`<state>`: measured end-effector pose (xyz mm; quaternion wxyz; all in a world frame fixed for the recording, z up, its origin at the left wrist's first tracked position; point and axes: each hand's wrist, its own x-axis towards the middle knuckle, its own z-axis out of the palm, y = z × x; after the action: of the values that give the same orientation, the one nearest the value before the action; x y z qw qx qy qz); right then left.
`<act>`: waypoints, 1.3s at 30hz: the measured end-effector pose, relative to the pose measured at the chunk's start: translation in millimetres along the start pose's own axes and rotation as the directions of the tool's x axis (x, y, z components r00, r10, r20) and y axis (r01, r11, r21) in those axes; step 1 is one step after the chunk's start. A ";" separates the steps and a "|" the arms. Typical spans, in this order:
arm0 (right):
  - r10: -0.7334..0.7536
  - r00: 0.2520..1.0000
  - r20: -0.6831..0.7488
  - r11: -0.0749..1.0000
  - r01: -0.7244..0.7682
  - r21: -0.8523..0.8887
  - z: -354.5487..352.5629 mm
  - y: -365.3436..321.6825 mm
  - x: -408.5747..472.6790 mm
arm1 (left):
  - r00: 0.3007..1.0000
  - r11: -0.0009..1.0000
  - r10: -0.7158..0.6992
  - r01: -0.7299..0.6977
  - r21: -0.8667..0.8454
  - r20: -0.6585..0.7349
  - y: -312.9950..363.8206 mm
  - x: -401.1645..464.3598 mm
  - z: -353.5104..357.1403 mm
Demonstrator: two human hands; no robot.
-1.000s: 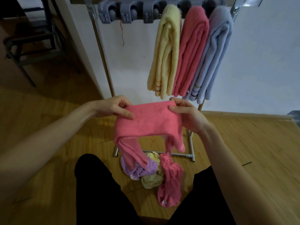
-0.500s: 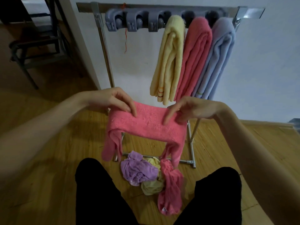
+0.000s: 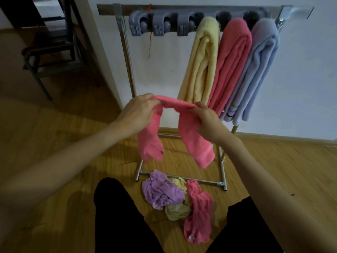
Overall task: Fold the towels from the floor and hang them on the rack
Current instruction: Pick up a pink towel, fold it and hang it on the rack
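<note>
A folded pink towel (image 3: pixel 193 141) hangs in the air in front of the rack, draped like an arch with both ends dangling. My left hand (image 3: pixel 138 112) grips its left part and my right hand (image 3: pixel 206 117) grips its right part near the top. The metal rack (image 3: pixel 125 52) stands against the white wall, with grey clips (image 3: pixel 160 24) along its top bar. A yellow towel (image 3: pixel 202 59), a pink towel (image 3: pixel 231 63) and a blue towel (image 3: pixel 255 70) hang from its right half. On the floor lie a purple towel (image 3: pixel 160 192), a yellowish towel (image 3: pixel 177 212) and another pink towel (image 3: pixel 198 214).
The rack's base frame (image 3: pixel 222 184) rests on the wooden floor just behind the pile. My dark-trousered legs (image 3: pixel 124 220) flank the pile. A dark chair (image 3: pixel 51 52) stands at the far left beyond a wall corner. Three clips at the rack's left hold nothing.
Both hands have lifted the pink towel higher and brought it together, so the flat span has narrowed into an arch with two hanging ends. The view has tilted up toward the rack.
</note>
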<state>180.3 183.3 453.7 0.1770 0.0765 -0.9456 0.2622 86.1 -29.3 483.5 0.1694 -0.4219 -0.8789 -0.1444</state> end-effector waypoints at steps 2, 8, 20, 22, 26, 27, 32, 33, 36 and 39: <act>0.020 0.996 -0.083 0.999 -0.018 0.032 3.8 -3.7 6.7 | 0.996 0.999 -0.011 0.014 0.035 -0.092 -1.6 5.9 8.3; 0.072 0.980 -0.187 0.997 -0.065 0.040 -1.5 -18.6 44.7 | 0.960 0.996 -0.083 0.088 0.007 -0.266 -6.8 44.8 3.9; 0.049 0.904 -0.426 0.998 -0.057 -0.005 -30.3 -43.2 129.6 | 0.924 0.994 0.043 -0.001 0.110 -0.379 -32.6 133.6 -54.2; 0.093 0.889 -0.448 0.996 -0.086 0.037 -35.3 -42.9 142.4 | 0.926 0.990 0.079 -0.030 0.136 -0.370 -37.2 152.4 -59.7; 0.146 0.853 -0.501 0.989 -0.116 0.091 -40.2 -39.1 160.8 | 0.919 0.980 0.147 -0.085 0.181 -0.365 -40.8 184.8 -62.7; 0.157 0.843 -0.514 0.987 -0.122 0.101 -40.3 -38.3 164.0 | 0.917 0.979 0.154 -0.091 0.184 -0.367 -40.1 191.0 -61.9; 0.255 0.801 -0.542 0.964 -0.257 0.074 -34.2 -33.6 176.5 | 0.921 0.971 0.201 -0.141 0.195 -0.334 -38.8 212.8 -52.5; 0.265 0.796 -0.544 0.959 -0.276 0.065 -31.6 -32.0 178.6 | 0.925 0.970 0.207 -0.150 0.193 -0.320 -40.0 215.2 -49.6; 0.237 0.786 -0.571 0.964 -0.264 0.037 -21.9 -24.0 184.6 | 0.925 0.959 0.252 -0.198 0.204 -0.285 -43.7 217.2 -40.3; 0.181 0.795 -0.578 0.972 -0.235 -0.019 -12.7 -12.0 183.2 | 0.924 0.950 0.274 -0.216 0.226 -0.267 -47.6 213.6 -32.6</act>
<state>17.4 170.2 538.2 0.4261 -0.1182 -0.8619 0.2481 -71.1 77.0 597.2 0.3554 -0.4843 -0.7934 -0.0978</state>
